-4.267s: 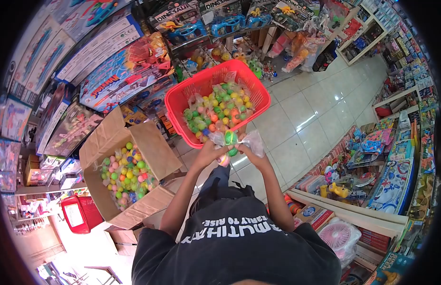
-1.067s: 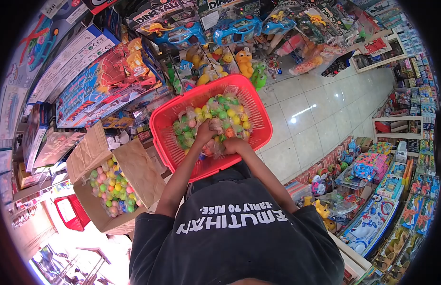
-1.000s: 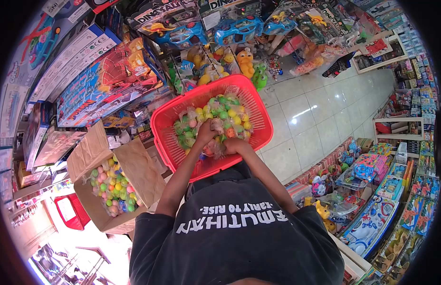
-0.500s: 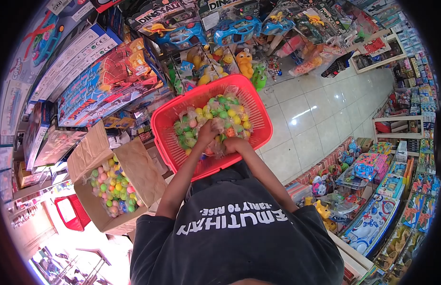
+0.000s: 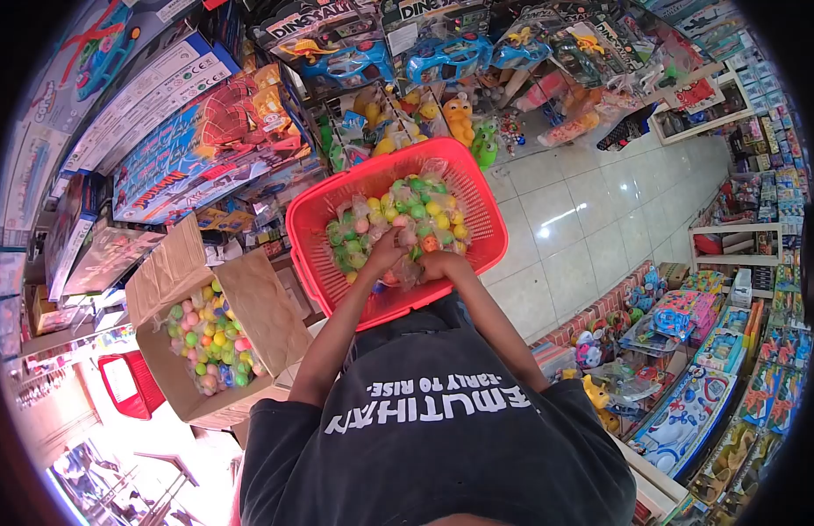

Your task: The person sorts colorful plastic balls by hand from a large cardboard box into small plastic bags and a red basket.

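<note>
Balls (image 5: pixel 417 211) heaped in the red basket (image 5: pixel 407 313), and left hand (image 5: pixel 387 253) and right hand (image 5: pixel 439 265) are in among them, side by side, can't tell their grip! Just beside, a carton (image 5: pixel 282 302); beyond, packaged toys (image 5: pixel 446 58).

The left hand (image 5: pixel 387 253) and right hand (image 5: pixel 441 265), earlier holding up a clear bag with green balls at the near rim of the red basket (image 5: pixel 394 306), are now lowered inside it among the bagged balls (image 5: pixel 417 210). The near rim now shows close to the dark shirt (image 5: pixel 442 438), where a gap with a trouser leg separated them before.
</note>
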Demonstrator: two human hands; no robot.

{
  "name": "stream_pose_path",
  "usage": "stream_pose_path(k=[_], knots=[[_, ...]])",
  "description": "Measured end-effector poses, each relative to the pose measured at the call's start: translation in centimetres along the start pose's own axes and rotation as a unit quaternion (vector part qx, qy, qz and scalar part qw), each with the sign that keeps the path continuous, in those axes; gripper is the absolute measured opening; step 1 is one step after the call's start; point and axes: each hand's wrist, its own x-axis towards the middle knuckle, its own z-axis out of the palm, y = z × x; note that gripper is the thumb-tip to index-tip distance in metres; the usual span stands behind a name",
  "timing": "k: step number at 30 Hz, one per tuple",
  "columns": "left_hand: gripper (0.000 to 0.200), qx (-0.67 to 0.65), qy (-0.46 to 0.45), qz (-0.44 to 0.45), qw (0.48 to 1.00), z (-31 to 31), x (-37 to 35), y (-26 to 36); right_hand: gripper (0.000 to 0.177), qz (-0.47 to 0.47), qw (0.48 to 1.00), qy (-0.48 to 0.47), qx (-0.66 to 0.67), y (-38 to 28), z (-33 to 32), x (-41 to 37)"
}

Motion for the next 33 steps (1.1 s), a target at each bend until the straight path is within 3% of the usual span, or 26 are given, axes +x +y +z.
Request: stream_pose_path(k=[4,6,7,9,13,19,21,22,25,27,28,30,31,33], knots=[[0.063,-0.077,-0.008,-0.028,0.997,0.2,0.0,-0.1,0.052,-0.003,1.000,0.019,0.002,0.2,0.5,0.3],[0.063,0.056,0.000,0.054,0.997,-0.1,0.7,-1.6,0.052,0.000,0.999,0.039,0.009,0.2,0.5,0.3],[0.063,0.055,0.001,0.054,0.997,-0.3,1.1,-2.2,0.052,-0.001,0.999,0.038,0.008,0.2,0.6,0.3],[0.061,-0.028,-0.032,0.023,0.999,-0.4,1.8,-2.8,0.051,-0.018,0.999,0.047,0.013,0.3,0.5,0.0],[0.057,0.001,-0.014,0.001,1.000,-1.0,0.0,-0.8,0.048,-0.037,0.997,0.055,0.050,0.9,0.6,0.1],[0.052,0.009,-0.020,0.058,0.998,-1.8,-1.9,-0.5,0.038,0.030,0.996,0.058,0.054,1.3,-0.7,-2.0],[0.051,-0.022,0.001,0.011,1.000,-1.9,-2.7,0.1,0.038,0.034,0.986,0.141,0.081,1.5,-0.9,-3.1],[0.051,-0.022,0.002,0.009,1.000,-2.0,-3.3,0.2,0.038,0.033,0.986,0.139,0.081,1.9,-0.7,-3.2],[0.046,-0.026,0.037,-0.016,0.999,-2.1,-5.6,1.6,0.037,-0.008,0.972,0.200,0.119,2.1,-0.6,-4.4],[0.038,-0.041,0.021,-0.007,0.999,-2.4,-7.7,3.8,0.027,-0.112,0.909,0.254,0.311,1.2,-1.4,-6.9],[0.038,-0.042,0.027,-0.006,0.999,-2.4,-8.7,4.6,0.027,-0.117,0.910,0.252,0.307,0.7,-1.8,-8.1],[0.032,-0.236,-0.016,-0.057,0.970,-2.4,-11.2,5.9,0.023,-0.193,0.848,0.215,0.445,-0.2,-2.3,-10.6],[0.032,-0.237,-0.008,-0.055,0.970,-2.5,-12.6,7.2,0.023,-0.198,0.849,0.209,0.442,-0.5,-2.5,-11.9],[0.031,-0.264,-0.072,-0.064,0.960,-2.4,-15.1,9.3,0.022,-0.180,0.851,0.072,0.489,-0.3,-2.6,-14.1]])
